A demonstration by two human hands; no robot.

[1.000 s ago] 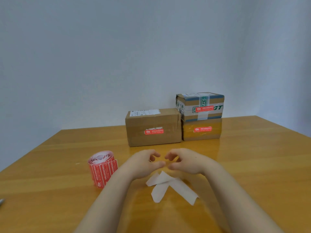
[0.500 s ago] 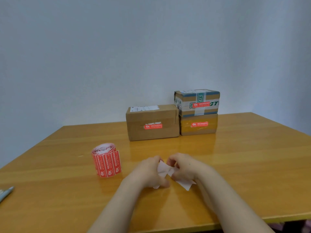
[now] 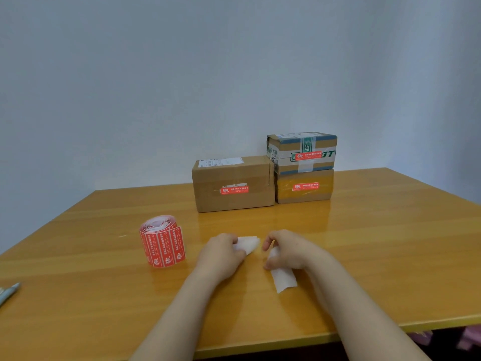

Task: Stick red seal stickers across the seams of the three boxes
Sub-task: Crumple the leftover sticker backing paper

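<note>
Pulls apart the white backing paper that lay crossed on the counter (image 3: 390,243) a second ago and sat bunched under both hands half a second ago. Now grips crumpled strip (image 3: 247,244) in left hand (image 3: 221,252), fingers curled round it. Pinches second strip (image 3: 282,278) in right hand (image 3: 286,252), lower end trailing on the counter toward the near edge. Keeps the hands near each other with a small gap between.

Reads as cleanup, not sticking: no red sticker in either hand. Probably means the sealing is done, only scrap left to clear.

Shows three boxes at the far side by the wall: brown box (image 3: 233,183) on the left, touching or just beside yellow-taped box (image 3: 304,194), with green-taped box (image 3: 302,144) stacked on that one. Carries one red seal per front face: left sticker (image 3: 234,190), lower sticker (image 3: 305,186), upper sticker (image 3: 308,155). All lie flat, horizontal, over the tape bands. Cannot tell whether each truly crosses a seam; tape hides the joints.

Leaves sticker roll (image 3: 162,242) upright just left of left hand, well apart from the boxes, untouched. Shows a pen (image 3: 9,293) at the far left edge too.
</note>
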